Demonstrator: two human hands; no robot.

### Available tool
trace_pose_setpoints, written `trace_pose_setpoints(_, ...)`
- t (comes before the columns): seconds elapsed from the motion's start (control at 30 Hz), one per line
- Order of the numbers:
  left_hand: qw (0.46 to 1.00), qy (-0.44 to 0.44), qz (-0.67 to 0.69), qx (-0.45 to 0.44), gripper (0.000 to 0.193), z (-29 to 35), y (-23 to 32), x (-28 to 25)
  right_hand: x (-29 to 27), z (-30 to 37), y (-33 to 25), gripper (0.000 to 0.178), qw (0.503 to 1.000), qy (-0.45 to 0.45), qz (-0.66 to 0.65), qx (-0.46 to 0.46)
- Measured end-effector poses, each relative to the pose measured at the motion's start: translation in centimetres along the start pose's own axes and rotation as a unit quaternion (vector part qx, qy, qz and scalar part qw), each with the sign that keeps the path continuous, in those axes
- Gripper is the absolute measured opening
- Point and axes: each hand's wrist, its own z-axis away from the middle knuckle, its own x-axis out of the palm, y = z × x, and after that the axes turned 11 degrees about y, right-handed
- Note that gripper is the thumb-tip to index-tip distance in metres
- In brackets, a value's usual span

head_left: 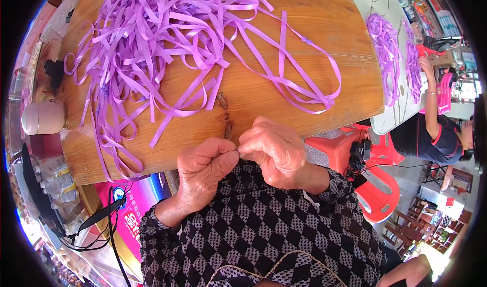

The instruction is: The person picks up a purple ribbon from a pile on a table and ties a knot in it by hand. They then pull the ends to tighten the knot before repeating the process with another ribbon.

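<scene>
My left hand and my right hand meet fingertip to fingertip just below the near edge of a wooden table. Both are pinched shut on something very thin, like a needle or thread; it is too small to name for sure. A big tangle of purple ribbon strips covers the table's left and middle. Long purple loops trail off to the right. My sleeves are black and white check.
A cream mug sits at the table's left edge. A second table at right bears more purple ribbon, with another person beside it. Red plastic stools stand below. A black cable hangs lower left.
</scene>
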Motion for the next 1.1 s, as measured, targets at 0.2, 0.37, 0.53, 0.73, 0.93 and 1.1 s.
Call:
trace_pose_setpoints(0.2,0.999,-0.002,0.0,0.034,0.008,-0.7,1.3,-0.4,0.0,-0.7,-0.2,0.019,0.998,0.037,-0.034,0.033)
trace_pose_setpoints(0.37,0.997,-0.024,-0.042,0.052,0.008,-0.7,1.6,-0.7,-0.6,-0.5,-0.3,0.018,0.997,0.023,-0.055,0.052)
trace_pose_setpoints(0.53,0.995,-0.018,-0.062,0.07,0.008,-0.7,1.5,-0.5,-0.9,-0.6,-0.6,0.017,0.999,0.02,-0.023,0.038)
trace_pose_setpoints(0.73,0.994,-0.017,-0.078,0.073,0.009,-0.4,1.4,-0.4,-0.7,-0.5,-0.8,0.015,0.998,0.028,-0.002,0.062)
trace_pose_setpoints(0.93,0.994,-0.01,-0.076,0.077,0.01,-0.4,0.6,-0.3,-0.6,-0.3,-0.7,0.015,0.999,0.02,0.019,0.038)
trace_pose_setpoints(1.1,0.998,0.017,-0.048,0.033,0.013,0.2,0.7,0.2,-0.7,-0.2,-0.7,0.014,0.998,0.022,0.008,0.051)
